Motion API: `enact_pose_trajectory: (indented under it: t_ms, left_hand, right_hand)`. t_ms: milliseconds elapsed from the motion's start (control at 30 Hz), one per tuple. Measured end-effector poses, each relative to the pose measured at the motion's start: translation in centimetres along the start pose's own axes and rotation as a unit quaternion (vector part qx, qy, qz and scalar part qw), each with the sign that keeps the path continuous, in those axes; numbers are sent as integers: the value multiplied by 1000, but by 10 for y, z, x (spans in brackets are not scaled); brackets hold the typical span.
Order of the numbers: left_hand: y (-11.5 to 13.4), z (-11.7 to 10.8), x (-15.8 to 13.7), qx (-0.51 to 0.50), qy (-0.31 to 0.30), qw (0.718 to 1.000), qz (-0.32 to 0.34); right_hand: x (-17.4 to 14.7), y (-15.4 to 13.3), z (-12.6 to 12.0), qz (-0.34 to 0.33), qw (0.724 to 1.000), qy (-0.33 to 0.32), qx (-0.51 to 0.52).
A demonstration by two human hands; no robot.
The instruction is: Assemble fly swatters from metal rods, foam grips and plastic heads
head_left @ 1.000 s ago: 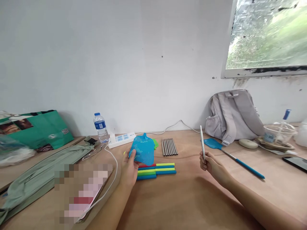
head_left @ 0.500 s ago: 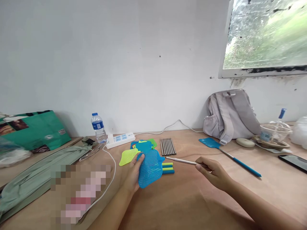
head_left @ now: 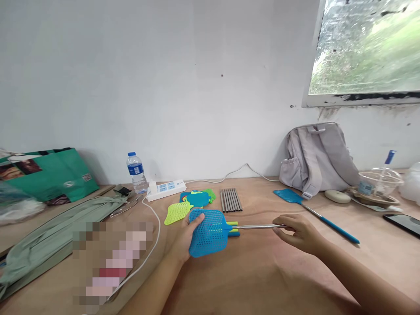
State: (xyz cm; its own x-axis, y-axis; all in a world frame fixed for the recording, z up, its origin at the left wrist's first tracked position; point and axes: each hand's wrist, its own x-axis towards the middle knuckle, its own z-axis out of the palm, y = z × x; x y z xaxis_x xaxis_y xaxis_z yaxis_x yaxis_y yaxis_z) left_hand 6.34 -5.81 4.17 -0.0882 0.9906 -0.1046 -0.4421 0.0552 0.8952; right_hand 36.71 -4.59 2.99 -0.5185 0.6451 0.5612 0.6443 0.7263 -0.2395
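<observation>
My left hand [head_left: 183,238] grips the edge of a blue perforated fly swatter head [head_left: 210,234], thumb on its face. My right hand [head_left: 297,234] pinches a thin metal rod [head_left: 257,226], whose far end meets the pointed socket of the swatter head. How deep it sits there I cannot tell. Behind the held head lie yellow and blue handle tubes [head_left: 234,234], partly hidden. Farther back rest a yellow swatter head [head_left: 177,213], a pile of blue and green heads [head_left: 198,199] and a row of several metal rods [head_left: 231,200]. An assembled blue fly swatter [head_left: 328,223] lies at the right.
A white power strip [head_left: 166,190] with its cable and a water bottle [head_left: 137,173] stand at the back left. A green bag [head_left: 62,175] and grey-green cloth [head_left: 62,234] lie left. A backpack [head_left: 320,162], a plastic cup [head_left: 377,183] and a phone [head_left: 405,225] are on the right.
The rod and swatter head have come together; before, a small gap lay between the rod's tip and the socket. The head has turned so that its socket points right along the rod.
</observation>
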Motion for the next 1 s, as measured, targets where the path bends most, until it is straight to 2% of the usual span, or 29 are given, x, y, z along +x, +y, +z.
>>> enact_pose_trajectory:
  t_ms: [167, 333, 567, 767, 1000]
  left_hand:
    - [0, 0, -9, 51, -115, 991, -42]
    - [-8, -1, -12, 102, -133, 984, -53]
    - [-19, -4, -10, 201, -165, 965, 36]
    - [-19, 1, -17, 235, -199, 945, 109]
    - [-15, 1, -22, 328, -223, 894, 206]
  right_hand:
    - [-2, 8, -8, -52, 998, -11, -23]
    - [-2, 15, -11, -44, 999, -21, -12]
    - [-2, 10, -9, -2, 999, -27, 42]
    - [0, 4, -7, 52, 991, -47, 110]
    - [2, 2, 4, 105, 975, -94, 170]
